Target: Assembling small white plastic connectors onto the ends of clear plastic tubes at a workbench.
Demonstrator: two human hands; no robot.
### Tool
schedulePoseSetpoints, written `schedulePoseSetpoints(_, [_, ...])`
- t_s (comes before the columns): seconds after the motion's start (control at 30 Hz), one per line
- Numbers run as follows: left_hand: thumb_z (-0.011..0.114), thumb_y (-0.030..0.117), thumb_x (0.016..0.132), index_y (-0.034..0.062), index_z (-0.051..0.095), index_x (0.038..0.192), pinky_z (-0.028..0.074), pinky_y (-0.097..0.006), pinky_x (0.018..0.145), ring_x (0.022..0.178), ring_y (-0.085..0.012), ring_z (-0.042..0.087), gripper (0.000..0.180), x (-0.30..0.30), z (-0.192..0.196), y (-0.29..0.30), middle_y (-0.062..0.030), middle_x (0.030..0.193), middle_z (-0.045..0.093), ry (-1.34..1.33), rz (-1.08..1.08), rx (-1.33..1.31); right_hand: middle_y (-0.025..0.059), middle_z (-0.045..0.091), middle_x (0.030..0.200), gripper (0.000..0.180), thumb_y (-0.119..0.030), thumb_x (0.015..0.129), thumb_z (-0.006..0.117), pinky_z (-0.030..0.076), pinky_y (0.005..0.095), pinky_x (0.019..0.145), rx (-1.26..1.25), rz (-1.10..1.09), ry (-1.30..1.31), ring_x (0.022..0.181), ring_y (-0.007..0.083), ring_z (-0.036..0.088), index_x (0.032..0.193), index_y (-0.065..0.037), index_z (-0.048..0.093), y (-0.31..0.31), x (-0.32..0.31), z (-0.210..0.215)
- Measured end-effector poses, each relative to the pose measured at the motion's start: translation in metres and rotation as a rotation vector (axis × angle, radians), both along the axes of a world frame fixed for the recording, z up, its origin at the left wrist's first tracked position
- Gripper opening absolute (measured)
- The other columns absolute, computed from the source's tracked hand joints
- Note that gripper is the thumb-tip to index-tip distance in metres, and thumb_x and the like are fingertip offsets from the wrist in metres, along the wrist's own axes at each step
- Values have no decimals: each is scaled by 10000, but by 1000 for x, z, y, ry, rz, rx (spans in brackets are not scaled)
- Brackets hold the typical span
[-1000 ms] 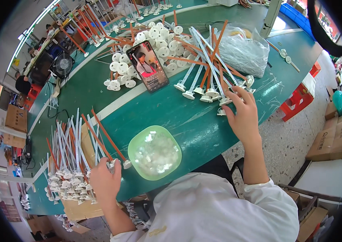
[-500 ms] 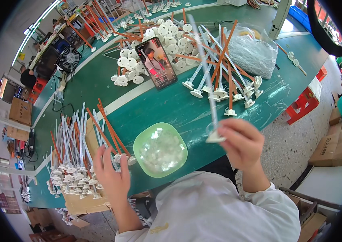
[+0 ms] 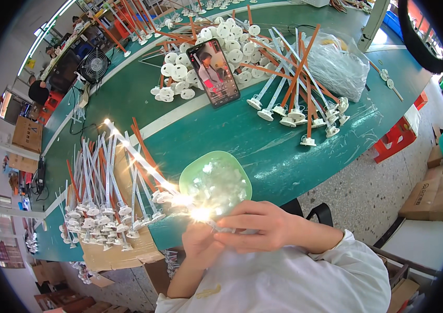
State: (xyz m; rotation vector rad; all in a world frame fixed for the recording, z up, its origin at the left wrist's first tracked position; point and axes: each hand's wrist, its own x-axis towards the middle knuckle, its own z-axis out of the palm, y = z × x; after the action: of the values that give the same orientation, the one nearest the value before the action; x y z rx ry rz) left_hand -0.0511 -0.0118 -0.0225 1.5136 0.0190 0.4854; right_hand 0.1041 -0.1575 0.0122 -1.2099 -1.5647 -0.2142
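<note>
My hands meet in front of the light green bowl, low in the view. A lit LED strip slants up and left from them, glowing white; glare hides its lower end and any base there. My left hand has its fingers closed at the bright lower end of the strip. Pressed close beside it, my right hand pinches a small greyish piece, partly covered by fingers and too unclear to name. Small clear glossy pieces fill the bowl.
Unlit strips with white round bases lie on cardboard at left. More strips lean together at back right, beside a clear plastic bag. A phone rests against piled white discs. A red stool stands at right.
My right hand, which held an unlit strip with a white base upright, has moved left to my left hand. My left hand has come right from the strips and closed. A strip now glows.
</note>
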Motion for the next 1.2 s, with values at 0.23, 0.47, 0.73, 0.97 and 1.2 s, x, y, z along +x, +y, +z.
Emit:
schedulePoseSetpoints(0.23, [724, 138, 867, -137, 657, 1029, 485, -253, 671, 783, -137, 631, 326, -2, -12, 0, -104, 901, 686, -72, -28, -324, 146, 644, 1131, 379, 41, 720, 674, 563, 309, 614, -88, 3, -21, 830, 251, 644, 1099, 30, 699, 4, 6, 1])
schedulePoseSetpoints(0.47, [674, -72, 812, -16, 631, 1236, 506, -352, 874, 1057, -196, 639, 429, -6, -21, 13, -155, 1164, 678, -105, -172, -361, 103, 648, 1074, 396, -44, 742, 701, 558, 306, 639, -80, -6, -49, 844, 242, 641, 1134, -7, 666, 13, 4, 2])
schedulePoseSetpoints(0.73, [700, 232, 895, -69, 541, 1308, 545, -448, 876, 1013, -338, 671, 535, -5, -5, 11, -251, 1211, 639, -83, 331, -227, 75, 659, 1038, 216, -118, 682, 720, 562, 338, 698, -525, -309, -35, 880, 242, 653, 894, -77, 708, 43, 12, -1])
schedulePoseSetpoints(0.97, [702, 238, 894, -86, 542, 1302, 549, -444, 870, 987, -331, 679, 544, -7, -3, 8, -262, 1165, 657, -51, 277, -259, 27, 593, 951, 113, -177, 724, 679, 539, 327, 717, -726, -255, -314, 918, 217, 585, 813, -110, 698, 46, 15, -11])
schedulePoseSetpoints(1.2, [699, 230, 897, -88, 550, 1289, 542, -449, 881, 994, -324, 679, 527, -3, -1, 12, -258, 1164, 658, -49, 299, -237, 42, 604, 938, 206, -84, 731, 667, 536, 344, 722, -606, -204, -63, 890, 226, 609, 927, -90, 729, 42, 18, -4])
